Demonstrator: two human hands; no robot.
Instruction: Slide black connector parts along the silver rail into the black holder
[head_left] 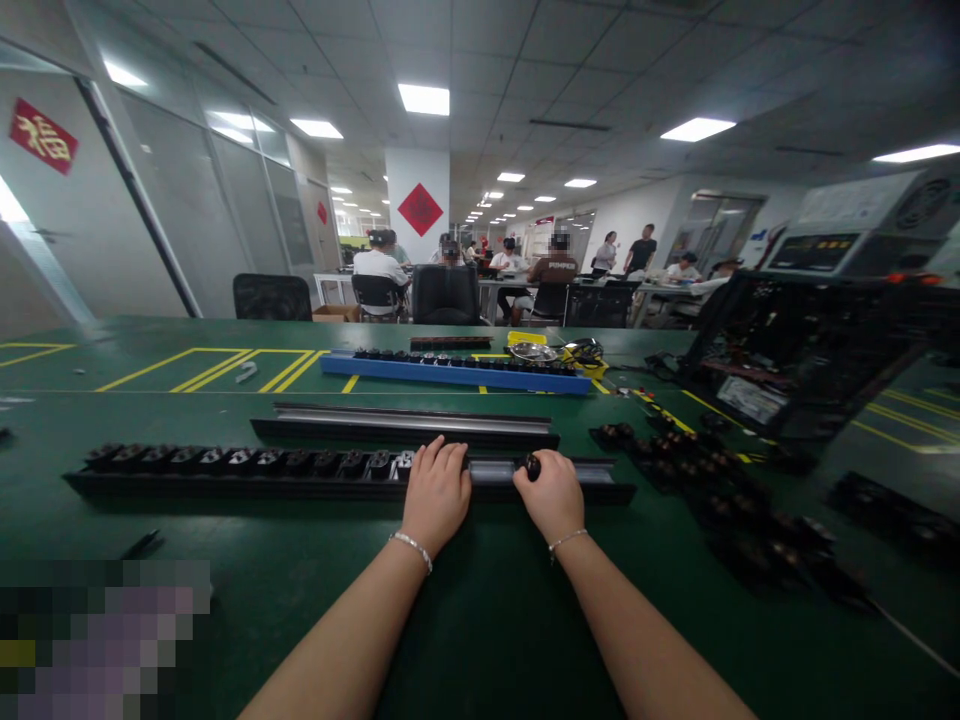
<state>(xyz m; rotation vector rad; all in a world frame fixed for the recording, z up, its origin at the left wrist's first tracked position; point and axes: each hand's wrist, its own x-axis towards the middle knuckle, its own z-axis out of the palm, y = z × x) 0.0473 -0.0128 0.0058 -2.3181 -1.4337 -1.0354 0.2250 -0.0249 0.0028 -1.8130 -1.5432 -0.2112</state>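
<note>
A long black channel [240,487] lies across the green table, with a row of black socket modules [240,459] filling it from the left end up to my left hand. My left hand [439,482] is curled over the channel and the last modules, its fingertips bent over the far side; what sits under the palm is hidden. To its right, a bare stretch of channel shows between my hands. My right hand [553,488] is closed in a pinch on a black socket module [533,467] at the channel, towards its right end.
Behind lies a second black channel [412,425], then a blue holder [450,373] with a row of modules. Loose black modules [697,470] are heaped to the right, near an opened computer case [780,350]. A metal dish [534,352] stands farther back. People sit at far tables.
</note>
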